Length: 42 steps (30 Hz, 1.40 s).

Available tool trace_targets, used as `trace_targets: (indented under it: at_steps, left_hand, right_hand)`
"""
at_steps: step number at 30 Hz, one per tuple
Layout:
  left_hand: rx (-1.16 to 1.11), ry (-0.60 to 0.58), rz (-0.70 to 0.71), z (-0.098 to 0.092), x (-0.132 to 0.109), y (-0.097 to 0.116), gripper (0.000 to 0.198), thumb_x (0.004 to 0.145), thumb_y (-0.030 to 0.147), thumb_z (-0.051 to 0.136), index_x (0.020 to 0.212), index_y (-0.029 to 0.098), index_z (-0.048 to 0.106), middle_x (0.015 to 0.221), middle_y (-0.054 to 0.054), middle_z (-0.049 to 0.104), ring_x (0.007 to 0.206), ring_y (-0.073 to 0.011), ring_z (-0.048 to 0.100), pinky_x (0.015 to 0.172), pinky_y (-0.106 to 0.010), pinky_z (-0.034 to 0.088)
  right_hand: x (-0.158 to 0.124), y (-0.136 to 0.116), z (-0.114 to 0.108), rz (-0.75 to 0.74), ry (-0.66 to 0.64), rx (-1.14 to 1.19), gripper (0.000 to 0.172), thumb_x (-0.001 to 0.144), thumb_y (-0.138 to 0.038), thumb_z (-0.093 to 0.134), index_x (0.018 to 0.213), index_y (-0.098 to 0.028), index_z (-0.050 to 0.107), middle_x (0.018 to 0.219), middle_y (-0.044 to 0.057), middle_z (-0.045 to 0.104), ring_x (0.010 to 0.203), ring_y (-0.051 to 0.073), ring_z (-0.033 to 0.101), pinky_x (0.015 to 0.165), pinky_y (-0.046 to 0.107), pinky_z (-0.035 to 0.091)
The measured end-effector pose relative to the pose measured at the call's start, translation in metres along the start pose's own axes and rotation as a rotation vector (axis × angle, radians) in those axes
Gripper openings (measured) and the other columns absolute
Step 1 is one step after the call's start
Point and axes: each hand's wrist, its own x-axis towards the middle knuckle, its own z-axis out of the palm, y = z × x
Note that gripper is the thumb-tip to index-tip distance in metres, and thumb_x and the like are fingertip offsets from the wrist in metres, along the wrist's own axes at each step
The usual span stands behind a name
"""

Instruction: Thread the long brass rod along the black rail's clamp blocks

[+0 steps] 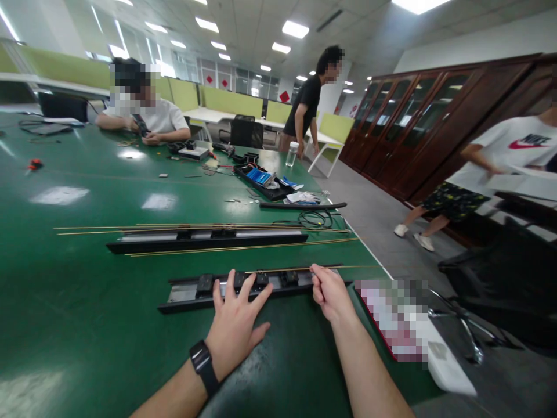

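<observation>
My left hand (237, 316), with a black watch on the wrist, has its fingers spread over a long black-edged metal rail (185, 292). Several black blocks (204, 284) sit in the rail's channel, and my fingertips rest at the middle ones. At the rail's right end my right hand (328, 290) is closed in a pinch on a thin brass-coloured rod (357, 266), which lies along the rail's far side. Beyond it is a second such rail (256, 239), with several thin brass-coloured rods (93, 230) lying on and beside it.
A red-edged item (378, 319), partly blurred, lies at the table's right edge beside a white object (450, 366). Farther back are a black tray of parts (265, 183), a coiled cable (315, 219) and a clear bottle (292, 154). Three other people are around the green table (108, 331).
</observation>
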Motion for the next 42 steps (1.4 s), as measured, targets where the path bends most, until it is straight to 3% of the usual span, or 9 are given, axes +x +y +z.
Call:
trace_targets:
  at_steps: [15, 28, 42]
  left_hand:
    - [0.015, -0.003, 0.02, -0.002, -0.0003, -0.0009, 0.07, 0.084, 0.049, 0.073, 0.149, 0.045, 0.049, 0.157, -0.007, 0.044, 0.148, -0.0519, 0.023, 0.115, -0.078, 0.013]
    - [0.019, -0.048, 0.019, -0.0049, -0.0002, -0.001, 0.072, 0.083, 0.048, 0.075, 0.149, 0.044, 0.048, 0.157, -0.007, 0.042, 0.148, -0.0532, 0.021, 0.113, -0.081, 0.014]
    - [0.029, -0.047, 0.019, -0.0018, 0.0009, -0.0014, 0.075, 0.081, 0.049, 0.077, 0.15, 0.043, 0.048, 0.158, -0.007, 0.041, 0.148, -0.0537, 0.02, 0.114, -0.08, 0.014]
  right_hand:
    - [0.0031, 0.0044, -0.0001, -0.02, 0.044, -0.035, 0.042, 0.071, -0.047, 0.085, 0.078, -0.017, 0.057, 0.048, -0.008, 0.05, 0.026, 0.004, 0.034, 0.025, 0.015, 0.018]
    - [-0.0022, -0.0009, 0.0023, 0.008, 0.026, -0.006, 0.018, 0.086, -0.026, 0.073, 0.077, -0.015, 0.061, 0.049, -0.005, 0.052, 0.026, 0.004, 0.035, 0.025, 0.015, 0.021]
    - [-0.0008, -0.0016, 0.0017, 0.015, 0.022, 0.01, 0.013, 0.077, -0.022, 0.075, 0.08, -0.014, 0.065, 0.05, -0.004, 0.055, 0.027, 0.005, 0.036, 0.024, 0.016, 0.02]
